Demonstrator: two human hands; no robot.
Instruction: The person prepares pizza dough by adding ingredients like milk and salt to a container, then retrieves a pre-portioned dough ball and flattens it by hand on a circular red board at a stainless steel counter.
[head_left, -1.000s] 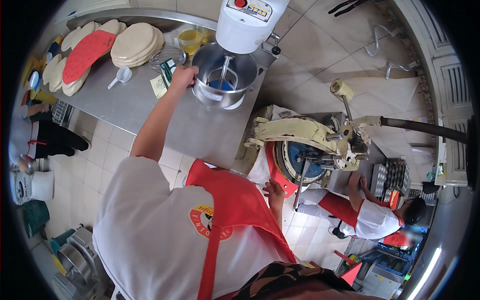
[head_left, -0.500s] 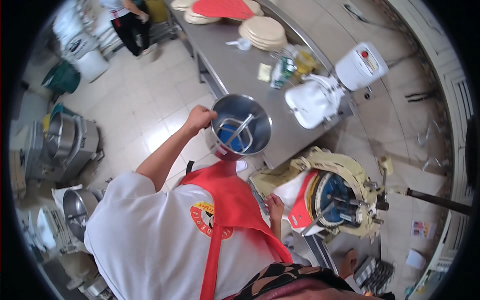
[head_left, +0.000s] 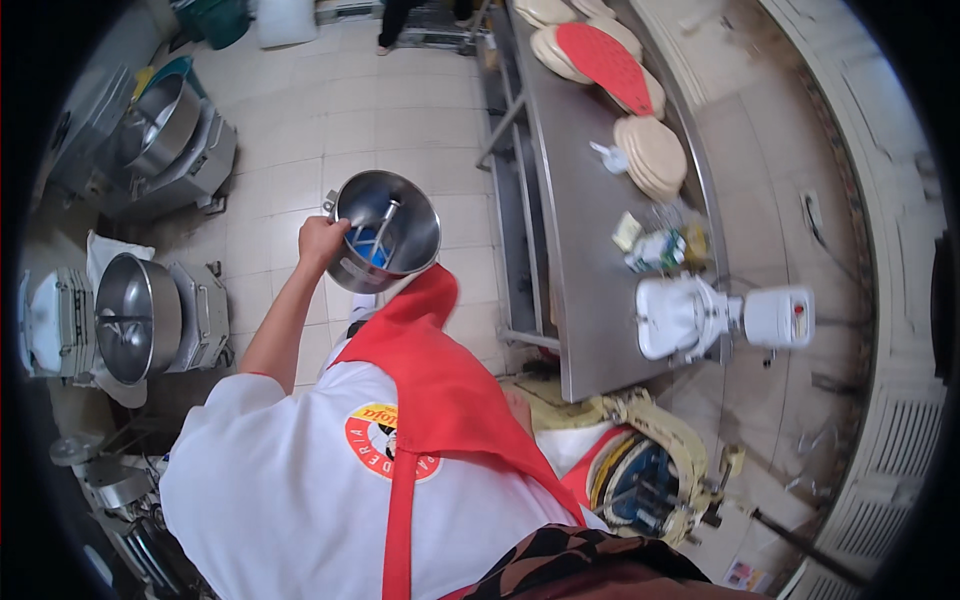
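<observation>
Grips steel bowl (head_left: 410, 228) with left fingers (head_left: 341, 229), beater (head_left: 388, 214) to their right; cannot tell state of mostly hidden right hand (head_left: 518, 409).

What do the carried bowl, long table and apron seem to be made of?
Bowl: probably stainless steel, shiny, given the bright reflections on its grey wall. Table: likely satin metal; its grey top shines softly. Apron: seemingly matte red fabric, judging by its soft folds.

Left forearm (head_left: 285, 325) extends forward, angled slightly inward; left grip (head_left: 324, 240) curled tight. Right arm (head_left: 518, 408) mostly hidden, right grip unclear.
</observation>
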